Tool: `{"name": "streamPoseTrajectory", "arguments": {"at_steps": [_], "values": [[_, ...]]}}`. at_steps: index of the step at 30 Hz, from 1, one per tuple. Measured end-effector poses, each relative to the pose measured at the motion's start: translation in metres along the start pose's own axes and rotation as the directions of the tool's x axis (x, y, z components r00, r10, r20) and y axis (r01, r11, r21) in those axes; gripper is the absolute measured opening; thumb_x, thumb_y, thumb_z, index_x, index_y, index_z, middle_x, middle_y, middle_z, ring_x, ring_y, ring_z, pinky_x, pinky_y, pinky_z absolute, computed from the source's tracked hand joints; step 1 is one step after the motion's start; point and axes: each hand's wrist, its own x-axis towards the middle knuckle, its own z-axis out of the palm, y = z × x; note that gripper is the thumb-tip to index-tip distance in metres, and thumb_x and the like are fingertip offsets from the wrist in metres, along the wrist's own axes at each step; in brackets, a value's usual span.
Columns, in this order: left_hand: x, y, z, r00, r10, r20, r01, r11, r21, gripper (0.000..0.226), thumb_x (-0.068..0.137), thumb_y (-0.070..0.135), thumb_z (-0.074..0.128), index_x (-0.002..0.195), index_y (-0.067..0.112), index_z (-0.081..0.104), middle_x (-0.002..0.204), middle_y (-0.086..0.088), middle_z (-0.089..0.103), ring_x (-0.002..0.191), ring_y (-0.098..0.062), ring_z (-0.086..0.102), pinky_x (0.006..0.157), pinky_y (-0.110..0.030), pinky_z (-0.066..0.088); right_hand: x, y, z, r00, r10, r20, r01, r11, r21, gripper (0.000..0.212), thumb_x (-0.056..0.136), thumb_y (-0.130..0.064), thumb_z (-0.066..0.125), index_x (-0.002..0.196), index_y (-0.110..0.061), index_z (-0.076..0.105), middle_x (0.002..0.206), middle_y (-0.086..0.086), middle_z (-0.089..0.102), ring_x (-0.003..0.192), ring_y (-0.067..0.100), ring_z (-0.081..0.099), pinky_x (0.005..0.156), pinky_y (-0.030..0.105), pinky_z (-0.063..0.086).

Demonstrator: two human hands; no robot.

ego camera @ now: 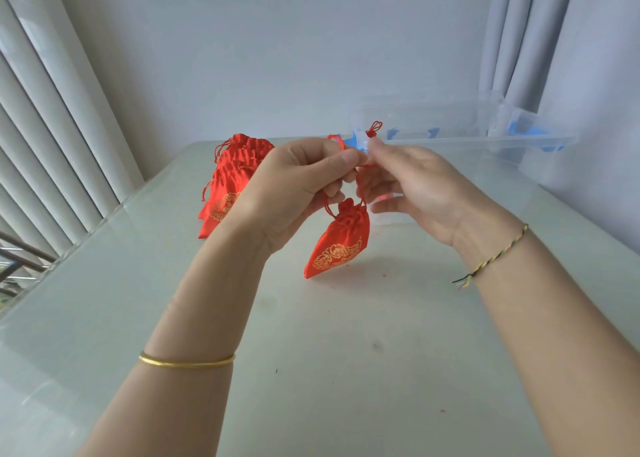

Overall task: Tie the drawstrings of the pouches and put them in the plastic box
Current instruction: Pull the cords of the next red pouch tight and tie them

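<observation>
Fingers (341,160) of left hand (298,183) curled, thumb pressed on forefinger, pinching red drawstring (360,183) at chest-height centre of view. Right hand (415,193) just beside it: thumb and forefinger nipping the same cord near its knotted end (374,129), remaining fingers loosely spread below. Hands nearly touching at the pinch.

Pouch (337,245) hanging from the cord loops, below and between both hands — mouth gathered into tight puckers, body tilted down-left. Lower corner close to tabletop (311,352); contact not clear.

Pouch of glossy red satin, teardrop shape, gold pattern across the belly. Cord thin, twisted, red.

Stack of pouches (232,183) behind left hand, same red satin and gold print, mouths ungathered, partly hidden by the wrist. Plastic box (450,127) — clear, long, blue clips — at far right edge of tabletop, behind right hand. Tabletop pale, glassy, faintly speckled.

Gold bangle (187,361) on left forearm; braided thread bracelet (498,256) on right wrist. Vertical blinds (52,110) at left, grey curtain (526,41) at right.
</observation>
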Motion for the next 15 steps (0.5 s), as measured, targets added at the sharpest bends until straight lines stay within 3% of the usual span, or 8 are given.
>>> {"name": "streamPoseTrajectory", "arguments": {"at_steps": [6, 9, 11, 13, 15], "values": [[0.002, -0.002, -0.003, 0.996, -0.006, -0.091, -0.001, 0.997, -0.071, 0.014, 0.091, 0.006, 0.054, 0.082, 0.007, 0.066, 0.068, 0.003, 0.068, 0.055, -0.005, 0.05, 0.055, -0.015, 0.047, 0.002, -0.003, -0.006, 0.991, -0.135, -0.003, 0.135, 0.988, 0.075, 0.032, 0.094, -0.02, 0.05, 0.062, -0.014, 0.055, 0.061, -0.001, 0.054, 0.056, 0.009, 0.05, 0.059, 0.023, 0.042], [0.002, -0.002, -0.002, 0.994, -0.004, -0.106, -0.005, 0.996, -0.084, 0.013, 0.088, 0.0, 0.056, 0.076, 0.002, 0.061, 0.072, 0.002, 0.069, 0.057, -0.005, 0.055, 0.055, -0.015, 0.047, -0.004, -0.006, -0.013, 0.972, -0.108, 0.207, 0.13, 0.987, -0.099, 0.032, 0.091, -0.022, 0.053, 0.061, -0.014, 0.057, 0.059, -0.003, 0.058, 0.057, 0.008, 0.052, 0.06, 0.023, 0.043], [0.001, -0.001, -0.002, 0.995, 0.008, -0.095, -0.013, 0.999, -0.051, 0.009, 0.086, -0.003, 0.057, 0.079, 0.001, 0.06, 0.073, 0.002, 0.068, 0.057, -0.006, 0.055, 0.056, -0.015, 0.047, -0.007, -0.008, -0.016, 0.968, -0.045, 0.247, 0.101, 0.97, -0.22, 0.032, 0.092, -0.03, 0.052, 0.065, -0.014, 0.061, 0.06, -0.006, 0.061, 0.059, 0.008, 0.054, 0.061, 0.023, 0.043], [0.0, 0.001, -0.003, 0.998, 0.017, -0.067, -0.018, 1.0, -0.009, 0.012, 0.085, -0.005, 0.058, 0.08, 0.005, 0.061, 0.072, 0.002, 0.067, 0.057, -0.006, 0.055, 0.056, -0.016, 0.048, -0.004, -0.007, -0.019, 0.99, -0.098, 0.101, 0.113, 0.98, -0.162, 0.036, 0.094, -0.037, 0.047, 0.071, -0.013, 0.063, 0.07, 0.0, 0.064, 0.065, 0.012, 0.056, 0.062, 0.025, 0.043], [-0.002, 0.004, -0.002, 0.999, 0.041, -0.019, -0.041, 0.998, 0.039, 0.019, 0.085, -0.007, 0.057, 0.083, 0.012, 0.062, 0.072, 0.0, 0.066, 0.059, -0.007, 0.056, 0.058, -0.017, 0.05, 0.0, -0.005, -0.02, 0.979, -0.192, -0.067, 0.19, 0.981, -0.047, 0.032, 0.097, -0.031, 0.042, 0.081, -0.012, 0.062, 0.077, 0.004, 0.064, 0.071, 0.016, 0.058, 0.065, 0.026, 0.045]]}}
